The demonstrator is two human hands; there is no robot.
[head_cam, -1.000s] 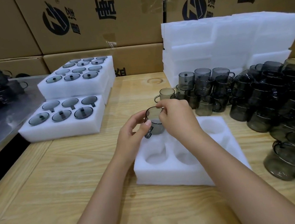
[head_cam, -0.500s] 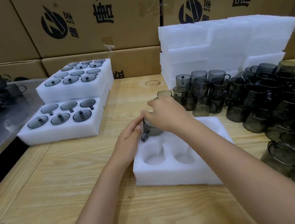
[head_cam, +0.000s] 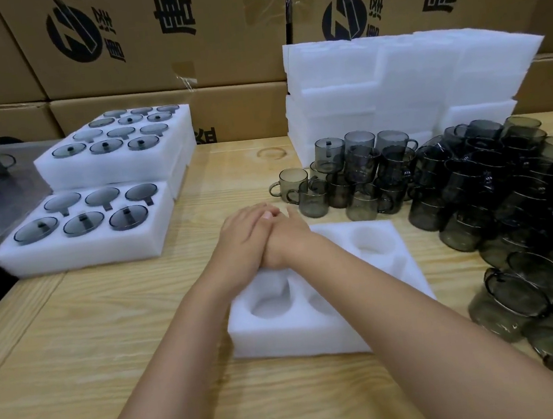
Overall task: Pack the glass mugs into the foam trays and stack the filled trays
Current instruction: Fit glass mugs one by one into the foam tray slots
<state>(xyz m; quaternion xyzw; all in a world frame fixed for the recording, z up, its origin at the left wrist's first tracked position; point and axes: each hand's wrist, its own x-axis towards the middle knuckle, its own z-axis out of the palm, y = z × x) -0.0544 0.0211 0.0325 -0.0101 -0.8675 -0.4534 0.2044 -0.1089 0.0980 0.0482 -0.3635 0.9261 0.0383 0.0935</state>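
White foam tray [head_cam: 316,328] on a wooden table [head_cam: 110,331]. The left hand [head_cam: 243,244] lies flat, fingers extended, across the right hand [head_cam: 294,245] over the tray's far-left pocket. The right fingers are covered, so their grip cannot be told. Loose glass mugs [head_cam: 472,187] are heaped to the tray's right.

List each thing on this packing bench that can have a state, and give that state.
left hand, laid flat over the right hand
right hand, under the left, resting over the tray's far-left pocket
foam tray, visible pockets empty
left front tray, all six pockets filled
rear left trays, filled, stacked
loose mugs, unpacked, heaped
spare foam, stacked
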